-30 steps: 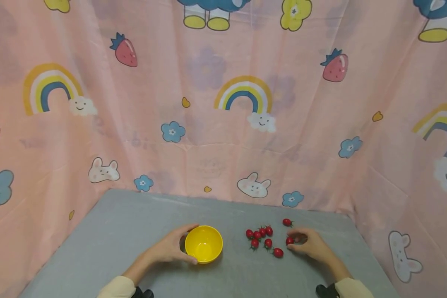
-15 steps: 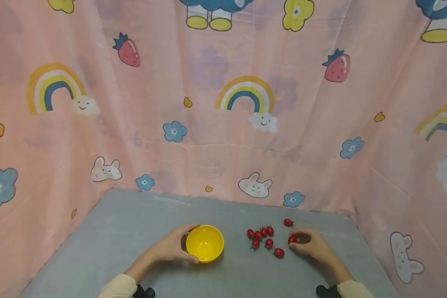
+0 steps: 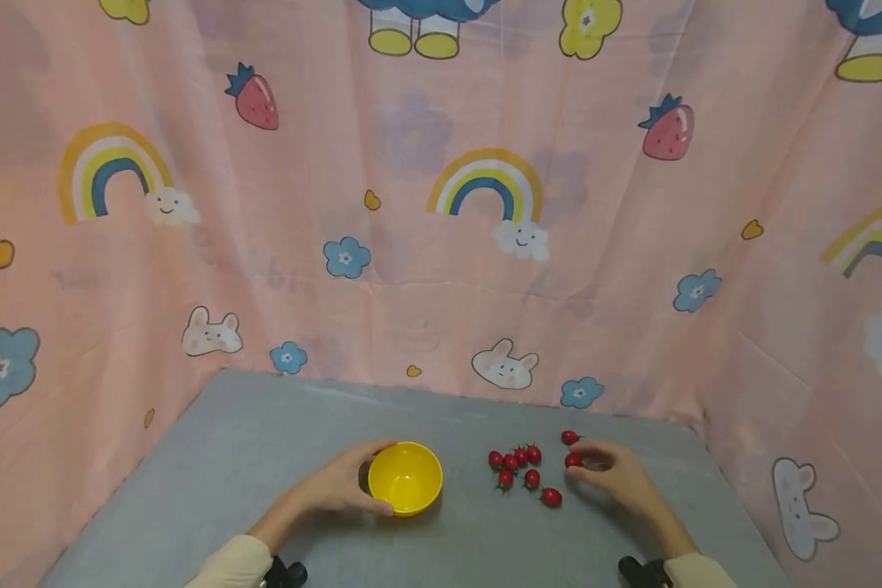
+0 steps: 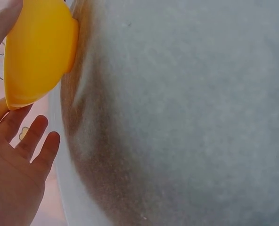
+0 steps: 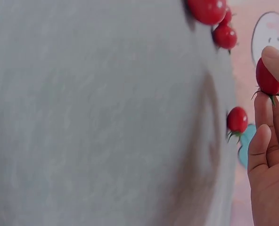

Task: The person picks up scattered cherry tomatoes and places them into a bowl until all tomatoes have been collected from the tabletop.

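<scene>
My left hand grips a round yellow bowl by its left side, thumb at the near rim and fingers at the far rim. From the left wrist view, the bowl shows its outer wall and foot, and two fingers stand off it. Between the thumb and fingertips of my right hand, a red cherry tomato with a green stem is pinched, raised over the table. Several more cherry tomatoes lie loosely grouped between bowl and right hand. A single cherry tomato lies just beyond the right fingertips.
The table has a grey cover. Behind it and on both sides hangs a pink curtain printed with rainbows, rabbits, strawberries and flowers. The bowl stands left of the tomato group, with bare table between them.
My right hand, which was at the tomato on the table, has lifted it slightly and moved a little away from me. The left hand keeps its grip on the bowl.
</scene>
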`<act>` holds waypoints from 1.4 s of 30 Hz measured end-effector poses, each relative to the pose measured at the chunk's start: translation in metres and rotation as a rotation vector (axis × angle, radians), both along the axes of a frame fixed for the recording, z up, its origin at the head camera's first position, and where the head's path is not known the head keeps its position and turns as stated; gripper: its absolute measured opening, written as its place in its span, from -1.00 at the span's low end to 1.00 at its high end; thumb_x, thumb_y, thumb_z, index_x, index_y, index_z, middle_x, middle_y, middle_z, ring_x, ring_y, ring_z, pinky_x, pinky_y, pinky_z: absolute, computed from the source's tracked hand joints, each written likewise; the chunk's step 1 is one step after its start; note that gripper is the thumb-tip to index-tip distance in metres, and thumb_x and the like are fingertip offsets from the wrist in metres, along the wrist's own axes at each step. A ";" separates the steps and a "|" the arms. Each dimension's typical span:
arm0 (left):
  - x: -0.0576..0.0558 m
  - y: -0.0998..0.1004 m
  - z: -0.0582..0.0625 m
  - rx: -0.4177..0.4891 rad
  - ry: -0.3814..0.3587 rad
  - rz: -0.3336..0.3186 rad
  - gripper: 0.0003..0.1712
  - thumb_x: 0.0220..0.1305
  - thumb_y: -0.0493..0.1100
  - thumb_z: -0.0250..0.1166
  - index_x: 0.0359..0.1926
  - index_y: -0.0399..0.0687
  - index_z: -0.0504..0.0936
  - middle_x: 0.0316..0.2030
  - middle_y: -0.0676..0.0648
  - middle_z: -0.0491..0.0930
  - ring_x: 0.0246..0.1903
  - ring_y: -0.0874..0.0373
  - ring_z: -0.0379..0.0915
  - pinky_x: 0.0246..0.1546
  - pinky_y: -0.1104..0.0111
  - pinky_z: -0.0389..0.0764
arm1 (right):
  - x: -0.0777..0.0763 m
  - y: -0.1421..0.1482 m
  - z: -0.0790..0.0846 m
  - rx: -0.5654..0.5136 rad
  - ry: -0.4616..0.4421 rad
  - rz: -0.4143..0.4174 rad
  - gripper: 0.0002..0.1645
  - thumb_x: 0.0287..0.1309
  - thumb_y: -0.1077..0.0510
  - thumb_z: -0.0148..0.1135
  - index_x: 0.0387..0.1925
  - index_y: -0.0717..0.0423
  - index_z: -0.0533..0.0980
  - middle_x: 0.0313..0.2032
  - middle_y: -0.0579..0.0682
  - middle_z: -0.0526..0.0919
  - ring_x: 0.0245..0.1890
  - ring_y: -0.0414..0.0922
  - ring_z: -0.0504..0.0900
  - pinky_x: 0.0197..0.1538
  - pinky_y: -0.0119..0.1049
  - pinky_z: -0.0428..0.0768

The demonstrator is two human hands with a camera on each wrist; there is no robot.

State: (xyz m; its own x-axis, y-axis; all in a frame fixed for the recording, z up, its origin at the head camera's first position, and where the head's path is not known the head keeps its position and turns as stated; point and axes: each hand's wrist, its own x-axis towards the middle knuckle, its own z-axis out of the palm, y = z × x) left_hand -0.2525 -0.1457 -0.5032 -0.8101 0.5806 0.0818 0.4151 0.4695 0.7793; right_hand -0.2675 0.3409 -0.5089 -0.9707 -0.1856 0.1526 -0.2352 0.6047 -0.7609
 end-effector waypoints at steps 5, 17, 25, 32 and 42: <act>0.000 0.000 0.001 -0.009 0.001 -0.010 0.06 0.07 0.07 0.58 0.49 -0.17 0.28 0.38 -0.09 0.36 0.30 -0.06 0.30 0.33 -0.15 0.27 | 0.002 -0.011 0.009 -0.038 0.030 0.009 -0.55 0.16 0.06 0.52 0.02 0.21 0.66 -0.10 -0.03 0.73 -0.12 -0.09 0.67 -0.07 -0.25 0.64; 0.000 -0.001 0.001 -0.027 -0.020 0.002 0.08 0.08 0.10 0.58 0.51 -0.17 0.26 0.41 -0.10 0.33 0.34 -0.07 0.26 0.34 -0.16 0.23 | 0.001 -0.045 0.018 -0.106 0.056 0.056 -0.56 0.15 0.11 0.52 0.03 0.19 0.66 -0.12 -0.06 0.73 -0.14 -0.12 0.67 -0.09 -0.30 0.65; -0.001 -0.001 0.002 -0.050 -0.024 0.007 0.10 0.07 0.12 0.57 0.51 -0.15 0.25 0.40 -0.11 0.34 0.33 -0.10 0.27 0.33 -0.19 0.23 | -0.002 -0.066 0.026 -0.129 0.077 0.113 -0.61 0.16 0.13 0.51 0.00 0.18 0.67 -0.14 -0.03 0.73 -0.14 -0.09 0.66 -0.09 -0.31 0.64; -0.002 -0.001 0.001 -0.043 -0.022 -0.001 0.10 0.09 0.11 0.57 0.52 -0.17 0.24 0.40 -0.12 0.33 0.34 -0.10 0.26 0.34 -0.18 0.22 | -0.004 -0.081 0.030 -0.149 0.060 0.152 -0.57 0.16 0.09 0.51 0.02 0.18 0.66 -0.13 -0.05 0.73 -0.12 -0.08 0.65 -0.04 -0.31 0.64; -0.001 -0.001 0.002 -0.037 -0.004 -0.017 0.09 0.08 0.09 0.57 0.51 -0.20 0.24 0.39 -0.13 0.35 0.32 -0.13 0.27 0.33 -0.22 0.21 | -0.008 -0.099 0.026 -0.238 0.093 0.264 -0.65 0.20 0.22 0.46 0.01 0.24 0.64 -0.12 0.08 0.73 -0.17 -0.05 0.69 -0.09 -0.29 0.68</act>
